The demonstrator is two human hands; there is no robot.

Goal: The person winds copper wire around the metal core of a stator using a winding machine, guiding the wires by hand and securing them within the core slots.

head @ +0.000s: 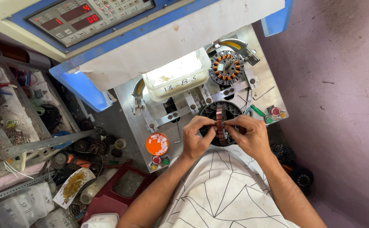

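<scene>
Both of my hands hold a round black stator ring (pixel 226 110) with copper-wound teeth, tilted on edge over the metal work plate (pixel 265 86). My left hand (pixel 197 137) pinches its left side near the windings. From the other side, my right hand (pixel 248 135) grips the ring, fingertips close to those of the left. A second stator (pixel 225 67) with orange copper coils sits mounted on the machine fixture farther back.
A translucent plastic tub (pixel 177 76) stands on the plate left of the mounted stator. An orange round container of white pieces (pixel 157 144) sits at the plate's left. Red and green buttons (pixel 274 112) lie right. Cluttered trays and stators (pixel 92 145) fill the left.
</scene>
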